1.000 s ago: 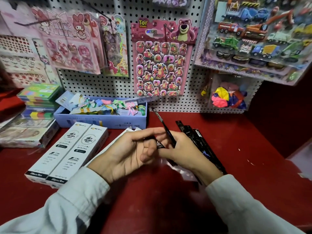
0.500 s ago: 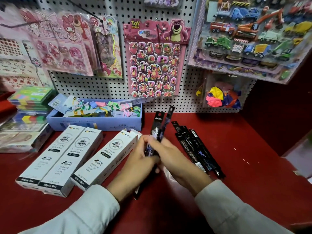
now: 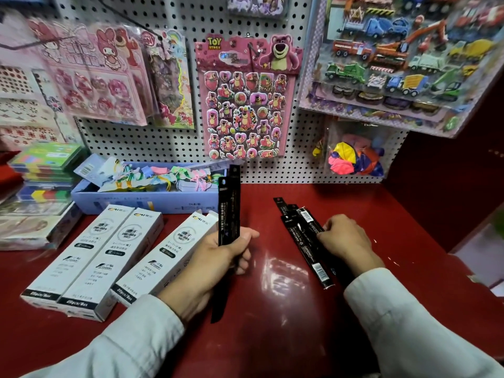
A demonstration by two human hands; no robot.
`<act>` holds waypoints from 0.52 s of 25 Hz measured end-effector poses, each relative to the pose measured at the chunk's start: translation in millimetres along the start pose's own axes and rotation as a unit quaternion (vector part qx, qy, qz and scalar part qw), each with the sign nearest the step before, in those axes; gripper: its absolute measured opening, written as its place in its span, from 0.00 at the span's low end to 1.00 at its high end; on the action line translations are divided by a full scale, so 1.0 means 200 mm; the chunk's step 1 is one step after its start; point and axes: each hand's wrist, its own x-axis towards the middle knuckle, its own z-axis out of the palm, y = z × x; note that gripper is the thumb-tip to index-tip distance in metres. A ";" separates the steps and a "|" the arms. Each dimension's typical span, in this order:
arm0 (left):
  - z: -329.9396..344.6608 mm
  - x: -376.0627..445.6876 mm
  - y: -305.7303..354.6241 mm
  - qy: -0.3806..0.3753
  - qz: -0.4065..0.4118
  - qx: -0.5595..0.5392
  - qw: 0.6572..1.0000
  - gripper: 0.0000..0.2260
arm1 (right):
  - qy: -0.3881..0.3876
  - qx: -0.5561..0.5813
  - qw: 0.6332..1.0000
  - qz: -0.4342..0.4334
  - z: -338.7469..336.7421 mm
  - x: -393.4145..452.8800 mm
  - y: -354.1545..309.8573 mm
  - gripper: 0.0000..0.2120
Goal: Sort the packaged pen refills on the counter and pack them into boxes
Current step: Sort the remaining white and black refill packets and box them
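My left hand point(image 3: 218, 257) grips a bundle of black packaged pen refills point(image 3: 229, 205), held upright above the red counter point(image 3: 278, 309). To the right, several more black refill packs point(image 3: 305, 241) lie in a loose pile on the counter. My right hand point(image 3: 343, 238) rests on that pile, its fingers curled onto the top packs. Three long white refill boxes lie side by side at the left: two together point(image 3: 90, 257) and a third point(image 3: 169, 252) beside my left hand, its far end flap open.
A blue tray point(image 3: 136, 203) of pastel items stands at the back by the pegboard point(image 3: 169, 143). Stacked colourful packs point(image 3: 43, 170) sit at the far left. Sticker sheets and a bag of balloons point(image 3: 354, 159) hang above. A dark red wall point(image 3: 450, 186) closes the right side.
My hands have parted. The left hand keeps the refill bundle upright, while the right hand has moved right onto the pile of refills on the counter.
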 end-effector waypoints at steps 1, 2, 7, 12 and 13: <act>-0.01 0.00 0.01 0.006 0.015 -0.016 1.000 0.07 | 0.014 0.006 1.000 -0.003 0.00 0.01 -0.01 0.05; -0.01 0.00 0.03 0.009 0.029 -0.031 0.999 0.06 | 0.039 0.015 0.999 -0.009 -0.01 0.01 -0.02 0.04; -0.04 0.00 0.07 -0.010 0.050 -0.067 0.996 0.08 | 0.112 0.304 0.944 -0.067 -0.09 0.00 -0.03 0.09; -0.02 0.00 0.05 0.062 0.098 0.026 0.993 0.07 | -0.251 0.546 0.797 -0.054 -0.12 -0.18 -0.18 0.21; -0.02 0.01 0.04 0.081 0.106 0.088 0.987 0.10 | -0.289 0.538 0.788 -0.080 -0.12 -0.20 -0.19 0.20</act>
